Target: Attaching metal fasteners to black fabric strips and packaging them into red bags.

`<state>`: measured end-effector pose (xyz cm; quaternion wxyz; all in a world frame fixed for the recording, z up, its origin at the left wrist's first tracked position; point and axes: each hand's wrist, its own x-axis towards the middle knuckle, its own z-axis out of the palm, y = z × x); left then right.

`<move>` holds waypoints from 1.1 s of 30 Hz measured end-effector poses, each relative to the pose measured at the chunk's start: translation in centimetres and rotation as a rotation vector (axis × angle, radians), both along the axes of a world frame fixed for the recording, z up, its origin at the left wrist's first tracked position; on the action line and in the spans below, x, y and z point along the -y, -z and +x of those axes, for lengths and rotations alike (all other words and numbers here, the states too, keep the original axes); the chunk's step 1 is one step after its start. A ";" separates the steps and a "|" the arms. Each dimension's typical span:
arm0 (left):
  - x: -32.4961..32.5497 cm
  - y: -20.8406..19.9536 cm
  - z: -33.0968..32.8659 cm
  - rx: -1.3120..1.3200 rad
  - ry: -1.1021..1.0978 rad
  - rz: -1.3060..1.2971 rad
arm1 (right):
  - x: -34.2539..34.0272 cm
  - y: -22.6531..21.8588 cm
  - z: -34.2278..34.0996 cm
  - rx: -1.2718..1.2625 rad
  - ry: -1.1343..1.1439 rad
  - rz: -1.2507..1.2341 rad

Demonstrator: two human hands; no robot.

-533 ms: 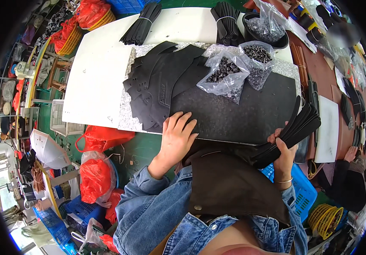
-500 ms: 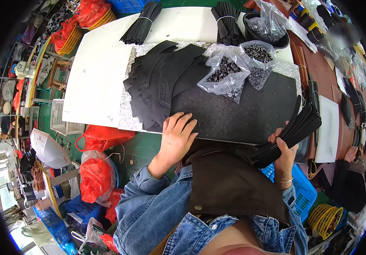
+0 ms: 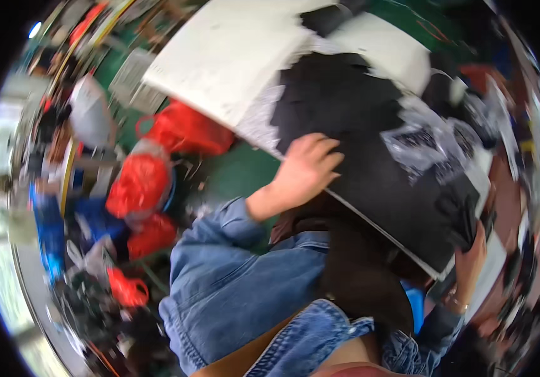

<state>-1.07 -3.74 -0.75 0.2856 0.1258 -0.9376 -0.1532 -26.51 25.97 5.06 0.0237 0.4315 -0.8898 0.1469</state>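
- Your head has swung since the earlier frame: the whole scene now sits tilted and motion-blurred, and the white table top (image 3: pixel 232 56) has slid toward 12 o'clock, while your left hand is still planted at the near edge of the black sheet.
- Your left hand (image 3: pixel 304 169) lies flat, fingers spread and pointing toward 2 o'clock, pressing the near edge of the large black flat sheet of material (image 3: pixel 370 169).
- That sheet is matt black and flat, and runs from the centre of the view out toward 4 o'clock; more dark cut pieces (image 3: pixel 339 88) lie on the table at 1 o'clock, too blurred to tell apart.
- Your right hand (image 3: pixel 471 264), at 4 o'clock, is closed on a dark bundle of black strips (image 3: pixel 464 223) at the sheet's far corner; blur hides the grip's details.
- Clear plastic bags (image 3: pixel 421 141) with small dark pieces inside rest on the sheet at 3 o'clock.
- Red plastic bags (image 3: pixel 138 185) are bunched below the table at 9 o'clock; their contents cannot be made out.
- A pale near edge of the sheet runs diagonally from your left hand down toward 4 o'clock, just above your denim sleeve (image 3: pixel 238 283).
- White table surface lies bare at 11 to 12 o'clock, beyond the sheet.
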 end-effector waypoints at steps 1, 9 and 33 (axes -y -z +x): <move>0.0 0.2 0.0 -0.007 0.003 0.035 | 0.6 0.5 -0.2 0.008 -0.072 0.049; -0.7 1.1 1.9 -0.027 -0.054 0.012 | 4.1 0.8 -1.8 0.000 -0.341 0.235; -1.2 0.0 1.7 -0.056 -0.163 0.030 | 4.0 2.6 -3.8 -0.155 -0.323 0.231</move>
